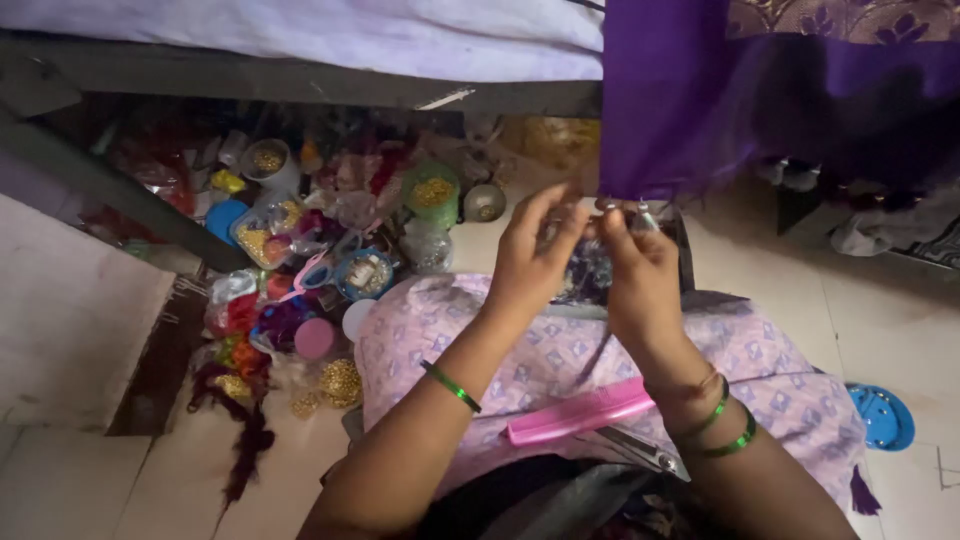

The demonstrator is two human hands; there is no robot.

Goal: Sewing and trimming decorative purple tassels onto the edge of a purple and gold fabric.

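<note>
left hand and right hand pinch hanging purple cloth's hem at 12 o'clock | risk: fine tassel thread slips, knot loosens | pink plastic comb on lap at 6 o'clock may slide off

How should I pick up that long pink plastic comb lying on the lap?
Grip the long pink plastic comb around its middle, coming from above. It lies flat and slanted on the lilac patterned cloth, its bare length clear; thin metal scissors lie just beside it.
</note>
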